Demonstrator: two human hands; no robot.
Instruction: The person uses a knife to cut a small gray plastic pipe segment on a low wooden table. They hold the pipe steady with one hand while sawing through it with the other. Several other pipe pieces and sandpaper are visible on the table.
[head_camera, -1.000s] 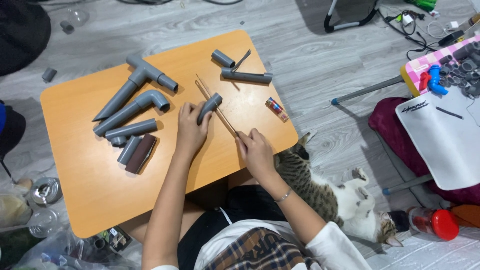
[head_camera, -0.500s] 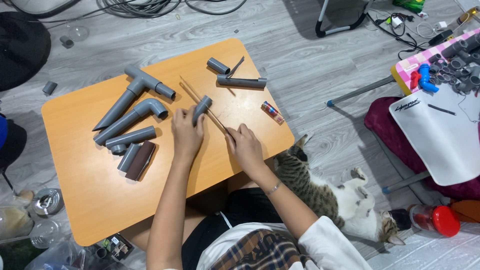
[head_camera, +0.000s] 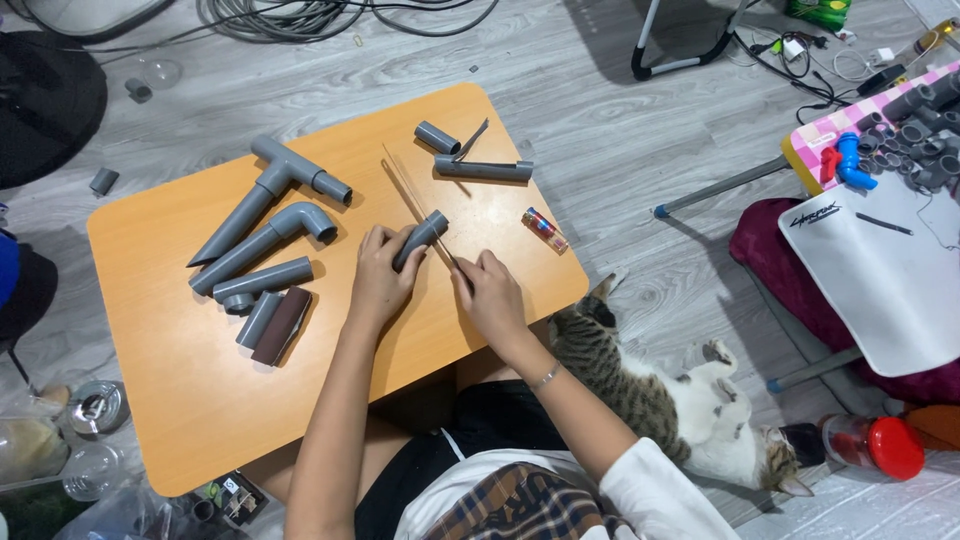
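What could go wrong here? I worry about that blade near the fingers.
The left hand pins the short grey pipe right beside the thin saw blade that the right hand holds, so a slip might nick fingers. The cat lying by the table edge could bump the sawing arm.

A low orange wooden table (head_camera: 180, 400) stands on a grey plank floor (head_camera: 620, 130), with coiled cables (head_camera: 320, 15) beyond its far edge and a tabby cat (head_camera: 660, 400) lying off its right corner.
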